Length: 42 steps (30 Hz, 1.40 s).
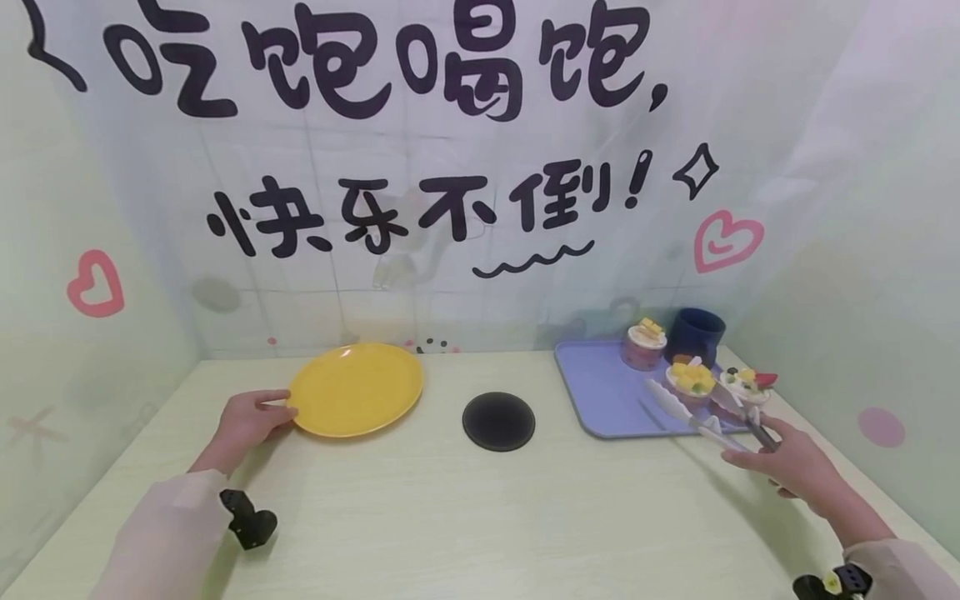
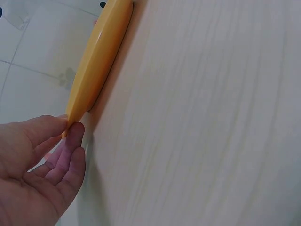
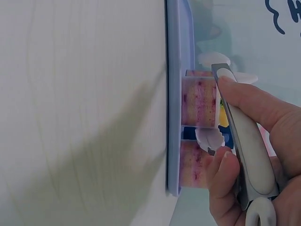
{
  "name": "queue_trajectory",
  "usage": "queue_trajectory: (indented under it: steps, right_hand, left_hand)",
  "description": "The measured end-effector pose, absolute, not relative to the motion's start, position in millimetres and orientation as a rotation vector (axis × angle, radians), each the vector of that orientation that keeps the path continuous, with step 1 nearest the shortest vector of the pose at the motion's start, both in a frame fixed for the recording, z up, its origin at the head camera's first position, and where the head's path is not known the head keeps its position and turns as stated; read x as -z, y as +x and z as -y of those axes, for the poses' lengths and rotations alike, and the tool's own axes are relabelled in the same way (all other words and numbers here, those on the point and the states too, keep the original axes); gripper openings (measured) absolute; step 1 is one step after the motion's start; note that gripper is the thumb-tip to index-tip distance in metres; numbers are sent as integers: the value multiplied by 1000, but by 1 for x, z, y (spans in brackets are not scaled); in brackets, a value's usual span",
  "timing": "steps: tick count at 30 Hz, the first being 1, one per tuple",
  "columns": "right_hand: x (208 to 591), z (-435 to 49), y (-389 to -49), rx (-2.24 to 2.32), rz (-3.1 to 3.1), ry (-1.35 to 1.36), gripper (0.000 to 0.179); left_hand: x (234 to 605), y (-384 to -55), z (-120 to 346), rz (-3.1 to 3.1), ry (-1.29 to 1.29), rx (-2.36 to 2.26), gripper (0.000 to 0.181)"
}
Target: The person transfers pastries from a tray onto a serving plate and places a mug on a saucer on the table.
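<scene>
At the left, a round yellow plate (image 1: 356, 389) lies on the table. My left hand (image 1: 249, 421) pinches its rim between thumb and fingers, as the left wrist view also shows. With my right hand (image 1: 795, 465) I hold metal tongs with white tips (image 1: 671, 404) above the blue tray (image 1: 600, 392). Their arms are spread, one on each side of a dessert cup topped with yellow fruit (image 1: 690, 377). Pink layers show through that cup's wall (image 3: 200, 101). To its right is another dessert cup (image 1: 738, 392) with a red strawberry piece, partly behind the tongs. A third dessert cup (image 1: 643, 344) stands farther back.
A dark blue cup (image 1: 696, 335) stands at the tray's back right corner. Between plate and tray lies a round black coaster (image 1: 498, 422). Printed hanging sheets (image 1: 450, 308) enclose the table (image 1: 465, 517) at the back and both sides.
</scene>
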State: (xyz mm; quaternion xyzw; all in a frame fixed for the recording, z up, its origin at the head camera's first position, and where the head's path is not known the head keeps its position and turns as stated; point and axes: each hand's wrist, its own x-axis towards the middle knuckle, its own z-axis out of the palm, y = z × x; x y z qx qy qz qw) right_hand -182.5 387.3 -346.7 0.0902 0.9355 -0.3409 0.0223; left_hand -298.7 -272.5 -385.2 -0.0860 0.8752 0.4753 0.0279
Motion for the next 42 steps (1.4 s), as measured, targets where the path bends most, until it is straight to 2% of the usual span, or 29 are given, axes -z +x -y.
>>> queue_trajectory:
  steps: [31, 42]
  right_hand:
    - [359, -379, -192, 1127, -2802, 285, 102]
    - [361, -384, -191, 1009, -2885, 289, 100]
  left_hand:
    - [386, -296, 271, -2727, -226, -1474, 56]
    - [386, -296, 272, -2721, -209, -1477, 57]
